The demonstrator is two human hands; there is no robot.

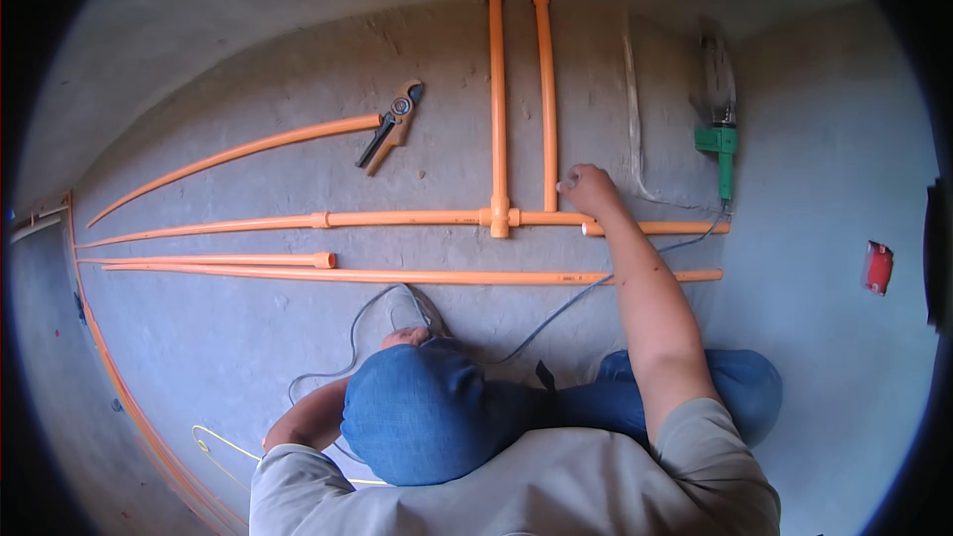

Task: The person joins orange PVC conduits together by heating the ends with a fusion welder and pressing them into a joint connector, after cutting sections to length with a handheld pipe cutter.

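Note:
My right hand [592, 191] is closed with its fingertips pinched, beside the lower end of an upright orange pipe [548, 109]. Whatever it pinches is too small to make out. Below that hand runs a horizontal orange pipe [417, 218] with a tee fitting [499, 216], where a second upright orange pipe [498, 89] joins. A shorter orange pipe piece [655, 228] with a pale open end lies under my right forearm. My left hand [405, 336] rests low beside my bent knee and shoe, its fingers mostly hidden behind the knee.
Orange-handled pipe cutters [390, 129] lie by the end of a loose orange pipe [238, 152]. At the right is a green heat tool [722, 144] with a grey cord [556, 316]. More pipes [417, 276] lie nearer me. A red box [877, 268] sits at the far right.

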